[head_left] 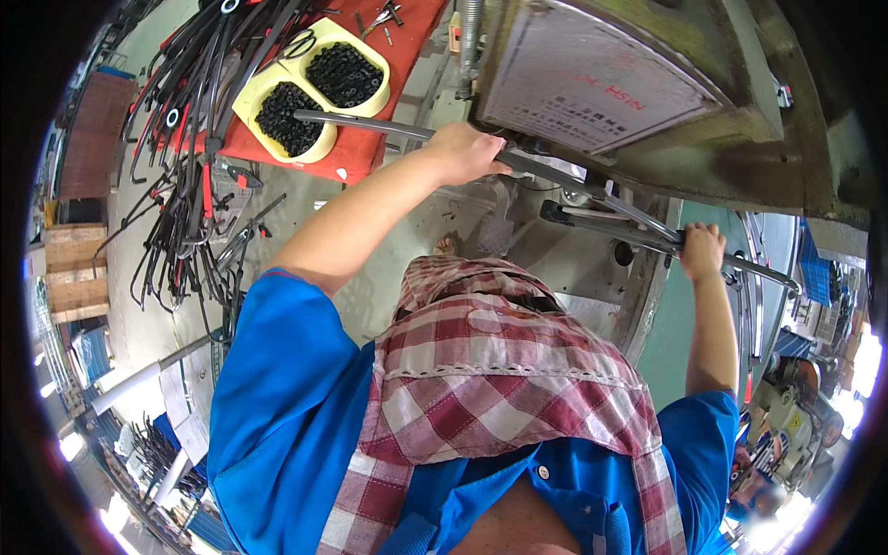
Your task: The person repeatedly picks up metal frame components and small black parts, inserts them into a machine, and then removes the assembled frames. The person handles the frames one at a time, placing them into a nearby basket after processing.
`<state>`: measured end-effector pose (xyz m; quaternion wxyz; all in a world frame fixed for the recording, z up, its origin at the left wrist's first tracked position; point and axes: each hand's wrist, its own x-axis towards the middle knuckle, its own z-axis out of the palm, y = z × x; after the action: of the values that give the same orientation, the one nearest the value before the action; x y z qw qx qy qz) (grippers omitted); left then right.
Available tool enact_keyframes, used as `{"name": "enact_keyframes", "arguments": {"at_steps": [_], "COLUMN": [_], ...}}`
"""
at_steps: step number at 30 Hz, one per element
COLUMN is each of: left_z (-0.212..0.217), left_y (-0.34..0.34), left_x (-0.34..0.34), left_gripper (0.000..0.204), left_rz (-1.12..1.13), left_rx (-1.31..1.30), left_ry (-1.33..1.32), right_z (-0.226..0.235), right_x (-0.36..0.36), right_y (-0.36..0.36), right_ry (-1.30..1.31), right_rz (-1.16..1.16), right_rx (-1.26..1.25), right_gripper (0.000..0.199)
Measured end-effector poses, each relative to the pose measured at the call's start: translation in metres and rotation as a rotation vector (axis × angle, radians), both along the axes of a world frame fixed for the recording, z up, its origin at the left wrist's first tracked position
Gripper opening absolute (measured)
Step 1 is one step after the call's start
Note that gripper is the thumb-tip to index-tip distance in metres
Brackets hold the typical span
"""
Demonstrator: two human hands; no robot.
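Closest to us is our own checked apron (518,388) with the blue shirt (277,370) under it, and both arms reach out past it. What we've got in hand is a long metal bar (546,172), lying crosswise in front of us, below the machine's pale plate (592,83).

Both our hands are on it. The left hand (465,153) is wrapped around it, fingers curled in, though we can't really see the underside of that grip. The right hand (702,251) is bunched into a fist around it further along.

Bit we'd watch is the axis: it slants from upper left down to lower right, so the left hand sits higher in view. Left end pokes out over the yellow tray (322,148) of small black parts (342,74); can't tell if it's touching them. Right hand's nearer the other end, which bends at the tip. There's also a shorter dark-ended bar (610,228) running in just under it toward our right fist; can't tell if they're joined.
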<state>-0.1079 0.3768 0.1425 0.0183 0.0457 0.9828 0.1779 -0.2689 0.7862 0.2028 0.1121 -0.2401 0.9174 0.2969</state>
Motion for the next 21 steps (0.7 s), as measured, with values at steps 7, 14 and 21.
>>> {"name": "enact_keyframes", "arguments": {"at_steps": [7,14,21], "left_z": [-0.037,-0.041,-0.147], "left_y": [-0.018,-0.215,-0.289], "left_x": [-0.008,-0.032,-0.027], "left_gripper": [0.050,0.022,0.030], "left_rz": [-0.083,0.515,0.823], "left_rx": [0.142,-0.075,-0.144], "left_ry": [0.217,-0.338,-0.676], "right_z": [-0.078,-0.085,-0.081], "right_x": [0.032,0.034,0.034], "right_y": [-0.094,-0.094,-0.113], "right_ry": [-0.197,0.064,-0.160], "right_rz": [0.114,0.155,-0.130], "right_rx": [-0.597,-0.537,-0.465], "right_gripper": [0.042,0.046,0.049]}}
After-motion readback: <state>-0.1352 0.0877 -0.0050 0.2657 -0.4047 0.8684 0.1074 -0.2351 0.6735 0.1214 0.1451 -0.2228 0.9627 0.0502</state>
